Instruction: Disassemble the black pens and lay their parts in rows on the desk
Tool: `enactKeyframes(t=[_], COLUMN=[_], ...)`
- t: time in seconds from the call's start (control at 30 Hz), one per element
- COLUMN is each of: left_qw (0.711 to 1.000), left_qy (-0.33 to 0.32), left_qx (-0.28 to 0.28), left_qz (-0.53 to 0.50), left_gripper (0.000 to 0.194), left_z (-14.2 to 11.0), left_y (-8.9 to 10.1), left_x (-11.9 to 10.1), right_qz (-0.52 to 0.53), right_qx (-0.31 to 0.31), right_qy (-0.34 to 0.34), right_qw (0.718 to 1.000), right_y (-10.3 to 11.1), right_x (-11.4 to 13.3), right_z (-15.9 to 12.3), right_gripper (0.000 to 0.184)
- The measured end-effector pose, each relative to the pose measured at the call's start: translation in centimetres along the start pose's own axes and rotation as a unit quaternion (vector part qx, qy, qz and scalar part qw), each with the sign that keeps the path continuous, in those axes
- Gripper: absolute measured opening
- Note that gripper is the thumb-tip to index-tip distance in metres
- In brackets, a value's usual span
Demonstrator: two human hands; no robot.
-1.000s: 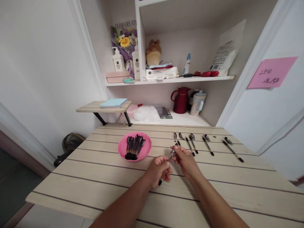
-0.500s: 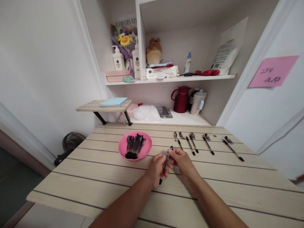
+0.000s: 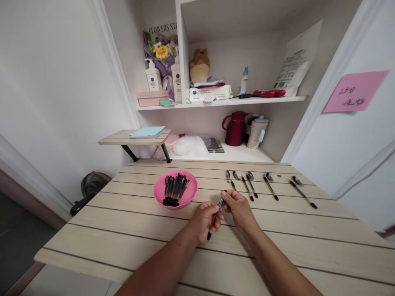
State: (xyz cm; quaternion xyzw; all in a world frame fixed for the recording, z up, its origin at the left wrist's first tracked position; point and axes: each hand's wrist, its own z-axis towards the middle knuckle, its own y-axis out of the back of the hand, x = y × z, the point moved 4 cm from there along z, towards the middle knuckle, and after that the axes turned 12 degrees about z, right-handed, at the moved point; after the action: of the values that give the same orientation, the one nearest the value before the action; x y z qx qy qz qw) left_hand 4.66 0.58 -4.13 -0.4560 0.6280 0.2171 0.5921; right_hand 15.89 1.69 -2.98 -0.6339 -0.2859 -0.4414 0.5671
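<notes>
Pen [image 3: 220,205]: between my two hands, its long axis slanting from black end [image 3: 209,236] at near left to clear end [image 3: 221,201] at far right.
Left hand [image 3: 204,218]: I hold the middle, curled around it.
Right hand [image 3: 239,205]: nearer to the clear end, I pinch there.

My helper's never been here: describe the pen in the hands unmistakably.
On the striped wooden table, look right of the pink bowl. The left hand and right hand grip the pen. It alone is held; other pens lie on the table or in the bowl.
</notes>
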Motion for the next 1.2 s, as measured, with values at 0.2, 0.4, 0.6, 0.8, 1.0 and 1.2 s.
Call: enactKeyframes(t=[0.2, 0.4, 0.6, 0.8, 1.0, 1.2], left_qw=[1.0, 1.0, 0.999, 0.999, 0.993, 0.99], left_qy=[-0.011, -0.015, -0.016, -0.023, -0.029, -0.04], left_qx=[0.007, 0.001, -0.02, -0.008, -0.057, -0.071], left_qz=[-0.002, 0.005, 0.033, 0.029, 0.094, 0.111], left_gripper=[0.022, 0.025, 0.029, 0.028, 0.023, 0.023], left_z=[0.11, 0.05, 0.0, -0.02, -0.09, -0.16], left_y=[-0.03, -0.08, -0.09, -0.15, -0.19, -0.15], left_x=[0.02, -0.01, -0.05, -0.16, -0.15, -0.31], right_qz=[0.016, 0.018, -0.009, -0.001, 0.008, 0.01], right_qx=[-0.016, -0.008, -0.003, -0.013, -0.039, -0.028], right_qy=[0.023, 0.011, 0.022, 0.021, 0.025, 0.022], right_qw=[0.999, 1.0, 1.0, 1.0, 0.999, 0.999], right_y=[0.11, 0.07, 0.18, 0.13, 0.21, 0.24], right_x=[0.05, -0.08, -0.1, -0.06, -0.11, 0.55], right_z=[-0.1, -0.05, -0.03, -0.05, -0.2, -0.3], right_gripper=[0.031, 0.029, 0.029, 0.031, 0.033, 0.031])
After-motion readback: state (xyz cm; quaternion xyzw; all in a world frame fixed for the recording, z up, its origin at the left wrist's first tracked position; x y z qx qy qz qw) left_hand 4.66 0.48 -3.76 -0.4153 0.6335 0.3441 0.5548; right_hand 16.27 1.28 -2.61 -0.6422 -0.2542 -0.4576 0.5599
